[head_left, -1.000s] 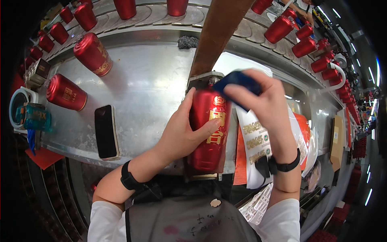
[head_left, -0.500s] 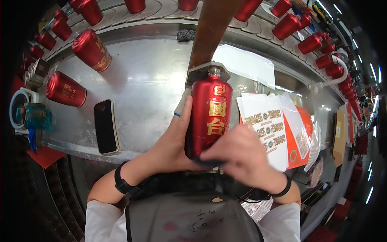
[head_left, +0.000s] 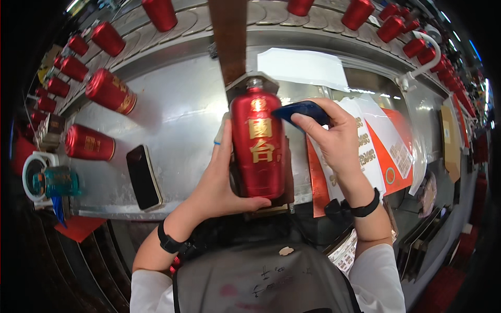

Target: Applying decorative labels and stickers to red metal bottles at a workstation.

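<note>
A red bottle (head_left: 259,175) with raised gold characters lies in front of me, its clear neck toward the far side against an angular metal holder (head_left: 271,84). My left hand (head_left: 214,189) is closed round its left side, the thumb across the base end. A blue band circles one finger of that hand. My right hand (head_left: 335,140) pinches a dark blue, flat, pointed scraper (head_left: 305,110). The scraper's tip reaches the bottle's upper right side, near the small gold emblem; whether it presses there I cannot tell.
Two more red bottles, one standing farther back (head_left: 110,91) and one nearer (head_left: 90,142), are left of a black phone (head_left: 143,177). A turquoise jar (head_left: 61,181) stands far left. Gold-printed sheets (head_left: 366,148) lie right. Behind, a conveyor (head_left: 190,23) carries several red bottles; a brown post (head_left: 228,36) rises before it.
My right hand has moved from the bottle's base end up to its upper right side, bringing the scraper along. My left hand keeps its hold. The whole view has shifted somewhat.
</note>
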